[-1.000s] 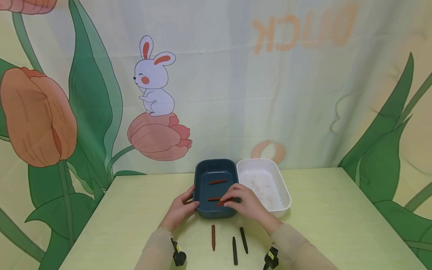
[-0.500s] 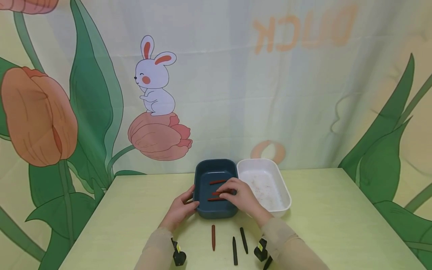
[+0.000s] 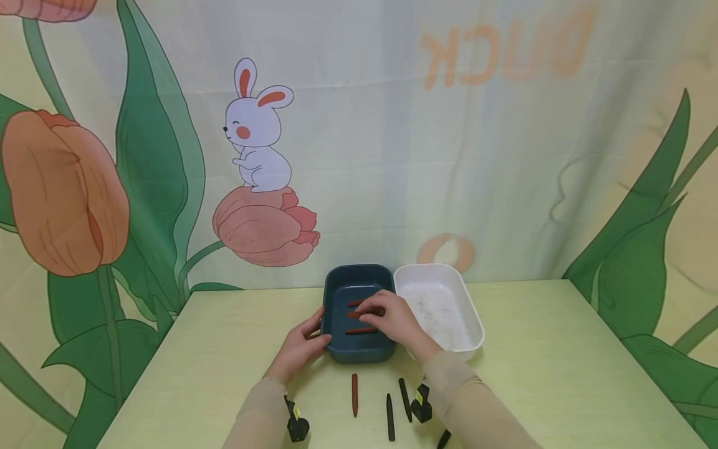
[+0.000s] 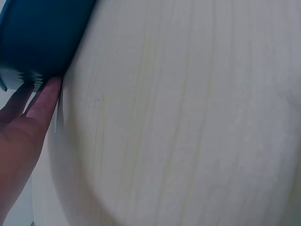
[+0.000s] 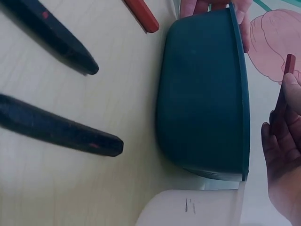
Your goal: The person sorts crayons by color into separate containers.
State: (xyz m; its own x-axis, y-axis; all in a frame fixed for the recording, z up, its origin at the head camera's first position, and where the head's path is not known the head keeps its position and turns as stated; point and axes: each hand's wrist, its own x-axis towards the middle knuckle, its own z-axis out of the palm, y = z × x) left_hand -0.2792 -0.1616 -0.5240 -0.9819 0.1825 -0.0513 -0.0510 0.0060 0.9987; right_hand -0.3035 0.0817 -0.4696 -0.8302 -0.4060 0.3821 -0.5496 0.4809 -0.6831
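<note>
Closest on the counter (image 3: 224, 368) there's a pair of black crayons (image 3: 390, 416) plus a loose red crayon (image 3: 354, 395), none of them in a tray yet. Behind those, the left hand (image 3: 300, 352) is gripping the corner of the blue tray (image 3: 359, 357), and the right hand (image 3: 392, 317) has another red (image 3: 353, 315) pinched over it. Two more reds (image 3: 361, 331) already lie inside, so I'd call the reds past halfway. White tray (image 3: 478, 324) beside it has specks in it.

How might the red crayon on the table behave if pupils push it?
The red crayon has flat-looking sides, so it would probably slide or tumble rather than roll. Slim, it's likely light and perhaps easily snapped.
</note>
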